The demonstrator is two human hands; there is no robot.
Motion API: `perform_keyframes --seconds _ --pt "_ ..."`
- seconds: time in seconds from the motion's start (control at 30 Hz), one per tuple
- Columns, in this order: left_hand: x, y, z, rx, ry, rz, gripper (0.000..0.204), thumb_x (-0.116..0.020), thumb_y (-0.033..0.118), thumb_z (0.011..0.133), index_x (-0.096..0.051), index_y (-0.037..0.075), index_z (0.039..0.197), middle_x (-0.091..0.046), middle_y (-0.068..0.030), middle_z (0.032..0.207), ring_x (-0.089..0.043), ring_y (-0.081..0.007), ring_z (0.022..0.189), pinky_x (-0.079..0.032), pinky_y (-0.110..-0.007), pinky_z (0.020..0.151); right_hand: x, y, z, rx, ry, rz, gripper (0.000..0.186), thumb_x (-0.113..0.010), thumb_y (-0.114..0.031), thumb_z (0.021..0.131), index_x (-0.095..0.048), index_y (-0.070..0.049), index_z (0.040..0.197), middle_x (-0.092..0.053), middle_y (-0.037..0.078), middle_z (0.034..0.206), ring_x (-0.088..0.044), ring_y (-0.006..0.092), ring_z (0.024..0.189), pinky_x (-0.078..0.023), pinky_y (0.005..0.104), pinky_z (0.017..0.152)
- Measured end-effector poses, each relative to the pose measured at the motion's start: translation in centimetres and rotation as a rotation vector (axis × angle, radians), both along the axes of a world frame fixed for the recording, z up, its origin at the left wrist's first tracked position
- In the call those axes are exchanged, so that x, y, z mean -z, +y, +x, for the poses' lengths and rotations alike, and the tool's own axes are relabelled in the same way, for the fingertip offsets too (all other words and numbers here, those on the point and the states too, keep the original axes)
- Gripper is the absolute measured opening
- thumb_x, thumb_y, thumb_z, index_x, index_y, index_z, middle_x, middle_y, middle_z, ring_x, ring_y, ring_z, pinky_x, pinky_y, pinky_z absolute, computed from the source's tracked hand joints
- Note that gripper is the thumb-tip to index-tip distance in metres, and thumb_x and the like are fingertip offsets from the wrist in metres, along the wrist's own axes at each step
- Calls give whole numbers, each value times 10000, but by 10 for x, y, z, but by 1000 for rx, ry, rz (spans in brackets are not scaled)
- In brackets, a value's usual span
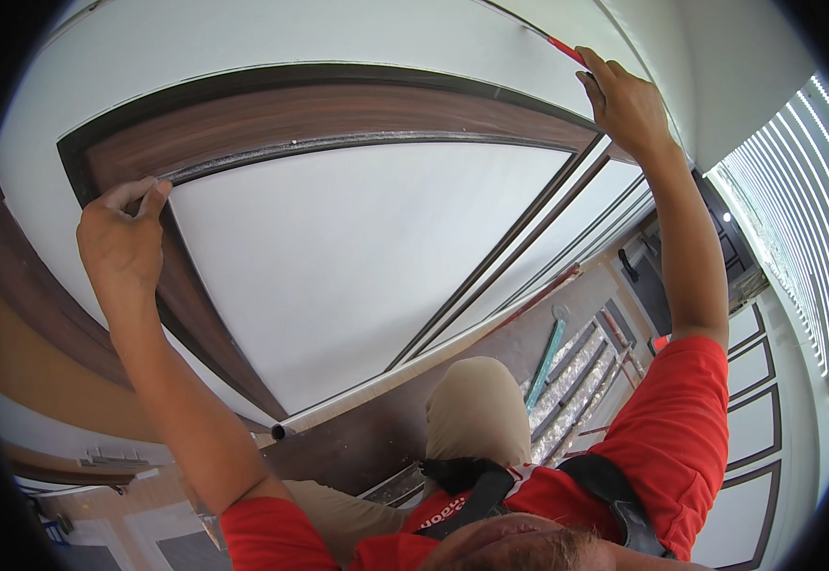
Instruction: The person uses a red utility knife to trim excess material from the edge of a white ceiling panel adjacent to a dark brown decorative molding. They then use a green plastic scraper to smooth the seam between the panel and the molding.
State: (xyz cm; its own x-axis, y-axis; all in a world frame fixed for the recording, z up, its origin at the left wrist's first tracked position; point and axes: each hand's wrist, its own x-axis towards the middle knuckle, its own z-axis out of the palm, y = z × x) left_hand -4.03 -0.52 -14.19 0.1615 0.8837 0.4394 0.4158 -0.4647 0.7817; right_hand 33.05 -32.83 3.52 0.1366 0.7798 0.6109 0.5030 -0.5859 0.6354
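Note:
My right hand [631,109] is raised at the upper right, its fingers closed on a slim red-handled tool [565,50]. The tool points up and left across the white wall; its exact kind is not clear. At the left, my left hand [121,238] is closed, thumb and forefinger pinched at the inner corner of a brown wood-look frame [243,119] with dark edging. Whatever lies between those fingertips is hidden. A dark, dusty strip [348,141] runs rightward from them along the frame's inner edge, above a white panel [357,238].
Two dark upright trims [500,257] cross the panel's right side. Below, a brown board [338,462] lies by my knee [478,409]. Strips in plastic wrap [571,381] and a green tool [546,364] lie to its right. Bright striped blinds [799,247] stand at far right.

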Motion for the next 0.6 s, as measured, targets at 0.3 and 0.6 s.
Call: perform_keyframes --seconds 0.3,0.6 --pt "-2 -1 -4 17 15 26 325 -762 270 901 -785 21 1109 -769 -206 1047 -731 -341 942 -538 -381 891 -4 -7 -22 -194 18 0 347 -598 -271 1047 -570 -161 1374 -734 121 932 -706 299 711 -575 400 636" --pt "0 1 -1 8 -1 83 300 -771 263 896 -795 28 1079 -768 -209 986 -730 -332 874 -545 -386 859 1 83 -82 -571 -63 -3 376 -651 -262 1025 -587 -142 1375 -753 130 938 -722 285 707 -581 364 629"
